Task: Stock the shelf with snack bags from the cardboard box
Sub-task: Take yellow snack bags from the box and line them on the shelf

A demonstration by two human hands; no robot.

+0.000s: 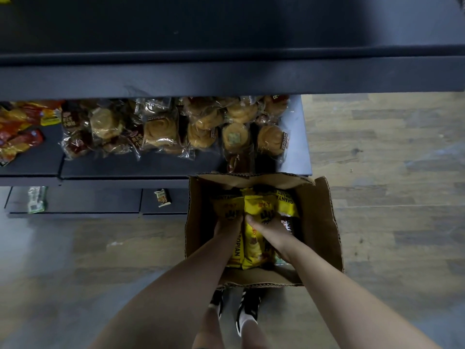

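Reaching: you have both hands down inside the cardboard box [324, 222], which stands open on the floor, hard against the front of the shelf [151, 167].
Snack bags: the yellow snack bags [259, 205] are all in the box, packed close together; none of this kind shows on the shelf.
Right hand: your right hand [270, 231] lies over the middle bags, thumb on one side and fingers curled over the other, clamped on a bag.
Left hand: your left hand [227, 226] pushes down just beside it. Its fingertips are buried between bags, so I cannot tell whether they pinch anything.
Shelf room: the middle tier is crowded with clear pastry packs [156, 129], with red packets [20, 137] at its left end. Only a bare strip runs along the front.
Risk, snagging: the bags sit tight, so lifting several at once could drag neighbours up and spill them over the rim.
Risk, crushing: a hard squeeze to free them could break the contents or burst a seal.
Risk, overhang: the upper tier [226, 79] juts out above the middle one, and a straight lift may knock your load against its edge.
Risk, crowding: pushing bags in could shove pastry packs off the front or right end.
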